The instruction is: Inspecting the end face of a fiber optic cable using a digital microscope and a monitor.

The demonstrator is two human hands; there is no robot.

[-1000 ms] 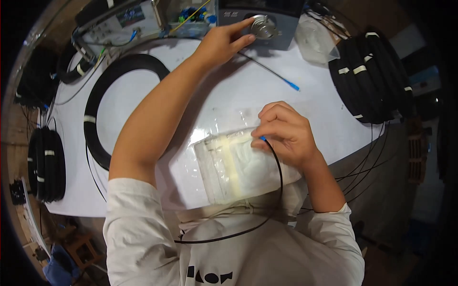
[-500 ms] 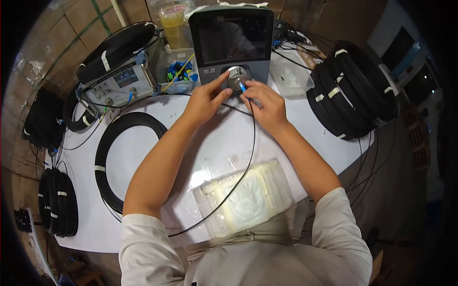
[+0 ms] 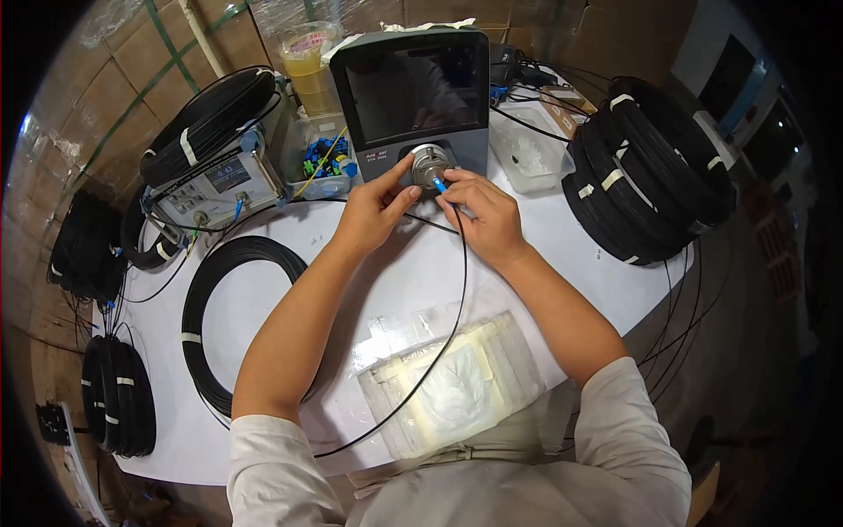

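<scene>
**Both hands meet at the round port of the grey inspection unit**

Right hand (image 3: 481,211) pinches a small blue connector (image 3: 438,184) between thumb and fingertips, its tip right at the round metal port (image 3: 428,162) on the front of the grey screen unit (image 3: 413,88). Left hand (image 3: 376,204) is curled against the same port, thumb and forefinger closed on its rim.

From the connector a thin black cable (image 3: 458,290) runs back toward the person, crossing a clear plastic bag of white wipes (image 3: 452,386) at the near edge. The cable looks light and springy, likely to hold its curve and tug sideways on the plug, so the grip belongs on the hard blue body rather than on the cord. The connector is small and probably smooth; its tip is likely delicate and best left untouched. A sharp bend in the cable would probably harm it.

The work surface is a white table (image 3: 290,237), smooth and flat. A large black cable coil (image 3: 206,325) lies on it to the left, with a stack of black coils (image 3: 645,176) at the right edge. A boxy test meter (image 3: 219,180) sits at the far left, a clear tray of blue parts (image 3: 325,162) beside it and a clear lidded box (image 3: 531,154) to the right of the screen unit. More coils hang off the left side, and cardboard lines the wall behind.
</scene>
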